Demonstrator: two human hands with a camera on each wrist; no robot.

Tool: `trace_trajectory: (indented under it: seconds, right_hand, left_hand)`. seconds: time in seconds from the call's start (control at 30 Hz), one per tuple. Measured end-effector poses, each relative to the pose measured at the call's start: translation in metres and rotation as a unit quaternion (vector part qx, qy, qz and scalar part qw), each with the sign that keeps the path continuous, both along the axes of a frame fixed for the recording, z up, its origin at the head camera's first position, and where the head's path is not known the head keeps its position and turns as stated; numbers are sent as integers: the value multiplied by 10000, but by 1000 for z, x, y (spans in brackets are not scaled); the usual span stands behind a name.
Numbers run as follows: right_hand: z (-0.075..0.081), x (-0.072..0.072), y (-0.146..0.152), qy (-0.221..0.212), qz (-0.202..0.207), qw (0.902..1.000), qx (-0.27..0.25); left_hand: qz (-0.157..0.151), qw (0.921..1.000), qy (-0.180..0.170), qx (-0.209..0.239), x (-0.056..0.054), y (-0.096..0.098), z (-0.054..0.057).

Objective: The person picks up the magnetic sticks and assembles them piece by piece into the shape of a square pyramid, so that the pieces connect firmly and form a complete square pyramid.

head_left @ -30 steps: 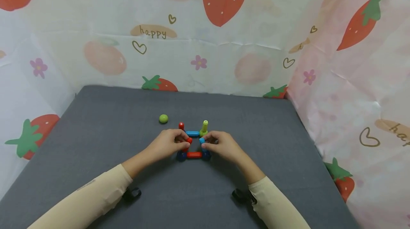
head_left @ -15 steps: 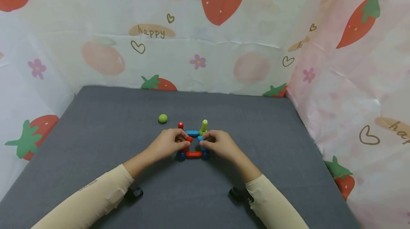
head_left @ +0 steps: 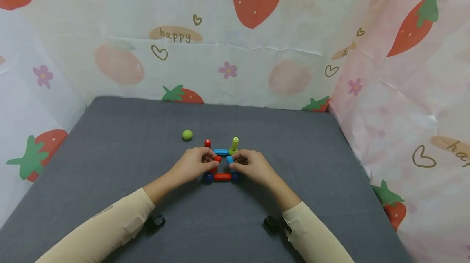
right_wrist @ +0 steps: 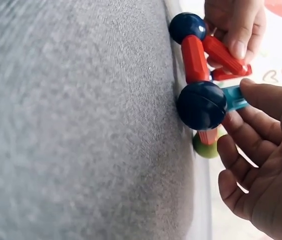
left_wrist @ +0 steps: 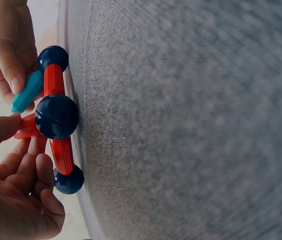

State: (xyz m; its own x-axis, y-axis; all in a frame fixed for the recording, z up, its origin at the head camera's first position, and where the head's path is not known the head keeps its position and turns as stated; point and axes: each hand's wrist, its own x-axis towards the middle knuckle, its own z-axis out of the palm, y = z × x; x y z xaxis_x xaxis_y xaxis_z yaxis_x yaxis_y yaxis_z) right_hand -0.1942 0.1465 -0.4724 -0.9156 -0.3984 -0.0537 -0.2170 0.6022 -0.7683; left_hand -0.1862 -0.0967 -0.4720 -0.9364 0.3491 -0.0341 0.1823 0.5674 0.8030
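In the head view, my left hand (head_left: 193, 163) pinches a red rod (head_left: 218, 159) that rises from the front-left navy ball (head_left: 208, 178). Opposite it, my right hand (head_left: 255, 167) holds a light-blue rod (head_left: 230, 159) between thumb and fingers, above the front-right navy ball (head_left: 236, 177). Both rods lean inward, their tops apart. A red rod (head_left: 222, 177) joins these two balls along the front. The back side is a blue rod (head_left: 221, 152) ending at a green ball with an upright yellow-green rod (head_left: 235, 142). Another red rod (head_left: 207, 143) stands at back left.
A loose green ball (head_left: 187, 135) lies behind and left of the frame on the grey cloth (head_left: 147, 132). Strawberry-printed sheets (head_left: 220, 59) rise at the back and both sides. Black wrist devices (head_left: 156, 221) hang under both forearms.
The light-blue rod's top has tipped slightly left, toward the red one, with my right hand. My left hand and the rest of the frame stay nearly the same.
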Motion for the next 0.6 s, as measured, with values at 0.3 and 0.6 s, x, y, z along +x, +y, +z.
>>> trace_trajectory:
  seconds: [0.3,0.6]
  right_hand:
    - [9,-1,10,256,117,9996,-23]
    - [19,-22,25,628,-122,9980,-26]
  left_hand:
    - [25,10000,-86,42,2,-12,4]
    - [524,9973,262,-446,-10,-34,14]
